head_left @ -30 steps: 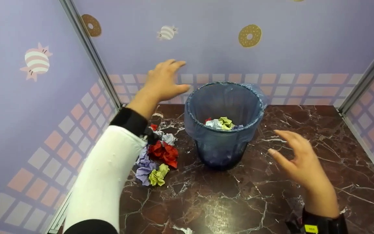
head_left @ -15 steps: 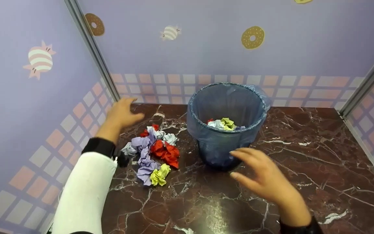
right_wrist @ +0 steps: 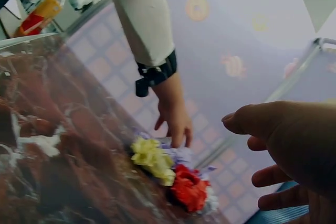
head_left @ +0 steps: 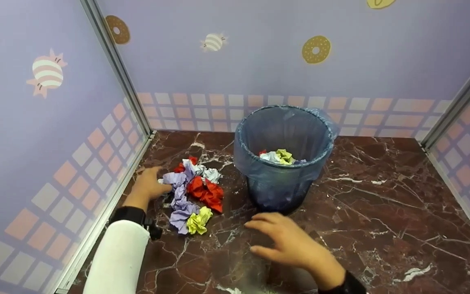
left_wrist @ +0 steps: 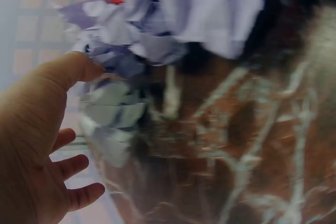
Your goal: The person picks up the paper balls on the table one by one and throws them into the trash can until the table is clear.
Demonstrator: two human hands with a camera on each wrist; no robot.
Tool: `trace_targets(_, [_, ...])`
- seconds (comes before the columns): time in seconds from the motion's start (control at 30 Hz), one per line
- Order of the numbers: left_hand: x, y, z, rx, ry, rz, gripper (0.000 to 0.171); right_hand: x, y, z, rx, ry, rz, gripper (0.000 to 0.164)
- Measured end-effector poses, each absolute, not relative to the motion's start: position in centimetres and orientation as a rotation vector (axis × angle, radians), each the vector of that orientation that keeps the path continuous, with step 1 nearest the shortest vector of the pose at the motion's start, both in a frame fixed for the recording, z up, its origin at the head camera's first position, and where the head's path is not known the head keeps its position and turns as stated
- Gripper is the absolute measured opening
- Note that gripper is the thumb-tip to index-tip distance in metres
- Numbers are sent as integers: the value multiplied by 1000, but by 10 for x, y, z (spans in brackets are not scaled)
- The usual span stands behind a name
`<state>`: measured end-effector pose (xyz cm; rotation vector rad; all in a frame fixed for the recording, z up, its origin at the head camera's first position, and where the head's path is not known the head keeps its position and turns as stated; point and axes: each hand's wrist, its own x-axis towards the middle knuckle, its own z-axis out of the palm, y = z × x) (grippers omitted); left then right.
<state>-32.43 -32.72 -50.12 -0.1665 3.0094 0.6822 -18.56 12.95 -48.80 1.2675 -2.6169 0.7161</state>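
Note:
Crumpled paper balls lie in a heap left of the bin: a purple paper ball (head_left: 183,209), a red paper ball (head_left: 206,192), a yellow-green paper ball (head_left: 198,221) and white ones (head_left: 211,175). At the heap's left edge is my left hand (head_left: 148,185), fingers spread. In the left wrist view its thumb overlaps purple paper above a pale crumpled paper ball (left_wrist: 115,119); whether it touches is unclear. My right hand (head_left: 286,241) hovers in front of the bin, fingers loosely extended, holding nothing. The dark waste bin (head_left: 278,196) has a blue liner bag.
Several paper balls (head_left: 278,156) lie inside the bin. Purple patterned panels (head_left: 259,61) enclose the back and both sides of the dark marbled table (head_left: 382,212). A metal rail (head_left: 108,196) runs along the left panel's base.
My left hand has come down from beside the bin's rim to the left side of the heap. My right hand has moved left and nearer, to in front of the bin.

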Motion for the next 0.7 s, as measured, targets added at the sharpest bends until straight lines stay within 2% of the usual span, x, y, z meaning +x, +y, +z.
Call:
trace_targets(0.3, [-316,-326,-526,-223,3049,629,79,-186,121,-500,1372,-2547,736,53])
trace_targets(0.4, [-314,-328,-530,-238,3086,657,65,-187,122,-500,1373,-2558,736,53])
trace_targets(0.53, [-310,-330,-537,-235,3094,746,37,-188,123,-501,1370,-2582,739,54])
trace_targets(0.7, [-307,-333,-543,-204,3115,732,28,-188,124,-501,1366,-2597,753,53])
